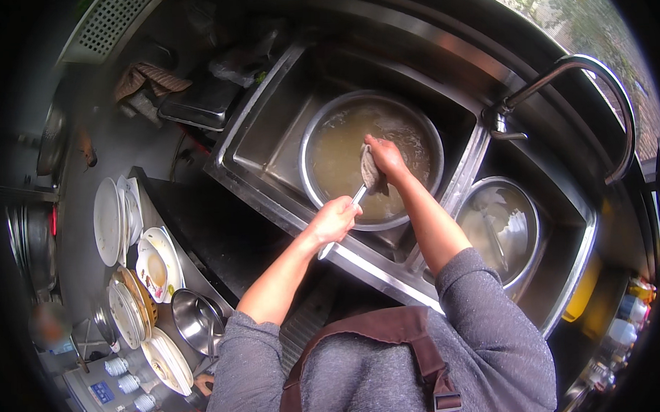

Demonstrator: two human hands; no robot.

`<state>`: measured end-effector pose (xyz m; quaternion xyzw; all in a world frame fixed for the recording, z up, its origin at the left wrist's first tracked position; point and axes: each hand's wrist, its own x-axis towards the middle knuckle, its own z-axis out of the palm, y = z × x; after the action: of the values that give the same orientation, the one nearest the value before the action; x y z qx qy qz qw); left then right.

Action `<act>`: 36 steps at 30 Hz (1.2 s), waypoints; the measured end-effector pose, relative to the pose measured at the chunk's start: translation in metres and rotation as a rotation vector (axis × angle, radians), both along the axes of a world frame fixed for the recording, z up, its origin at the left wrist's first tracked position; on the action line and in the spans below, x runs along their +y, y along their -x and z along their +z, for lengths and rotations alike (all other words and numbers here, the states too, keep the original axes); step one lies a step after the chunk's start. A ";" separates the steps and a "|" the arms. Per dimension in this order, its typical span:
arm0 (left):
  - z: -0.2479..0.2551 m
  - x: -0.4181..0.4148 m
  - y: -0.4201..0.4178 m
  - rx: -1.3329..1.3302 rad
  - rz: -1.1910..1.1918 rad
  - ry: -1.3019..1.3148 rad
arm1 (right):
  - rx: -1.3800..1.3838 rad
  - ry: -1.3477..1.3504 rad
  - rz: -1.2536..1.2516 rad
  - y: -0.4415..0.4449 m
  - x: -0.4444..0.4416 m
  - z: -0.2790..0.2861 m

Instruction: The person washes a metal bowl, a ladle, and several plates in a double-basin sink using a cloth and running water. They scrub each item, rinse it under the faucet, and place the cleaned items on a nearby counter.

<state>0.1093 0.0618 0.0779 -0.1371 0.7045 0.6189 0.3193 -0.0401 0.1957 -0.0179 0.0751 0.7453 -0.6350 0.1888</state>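
My left hand point(335, 221) grips the pale handle of a long utensil point(359, 195), whose lower end sticks out below my fist. My right hand point(386, 159) presses a light grey-brown cloth point(369, 169) around the utensil's far end, so its head is hidden. Both are held over a large round metal basin point(305, 177) of cloudy yellowish water. The basin stands in the left bowl of a stainless steel double sink point(268, 148). In the right bowl, a smaller metal basin point(537, 234) holds water with a utensil point(493, 235) lying in it.
A curved faucet point(620, 81) rises behind the sink divider. Stacked plates point(107, 222), soiled dishes point(171, 260) and a metal bowl point(192, 320) occupy the counter at left. Near a dark tray point(196, 115) lies a striped cloth point(145, 79). Another person's hand point(204, 383) shows at lower left.
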 end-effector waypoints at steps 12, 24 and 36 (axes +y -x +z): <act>-0.031 0.033 -0.016 0.022 0.323 -0.124 | 0.025 0.009 -0.258 -0.013 -0.028 -0.021; -0.033 0.018 0.008 0.115 0.467 -0.299 | 0.247 -0.492 -0.016 -0.025 0.014 -0.016; -0.017 0.026 0.017 0.190 0.457 -0.164 | 0.035 -0.940 0.660 -0.042 0.042 -0.061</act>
<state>0.0923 0.0875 0.0610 -0.2076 0.6294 0.7402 0.1135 0.0024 0.2374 -0.0792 -0.0960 0.9345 -0.1438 0.3110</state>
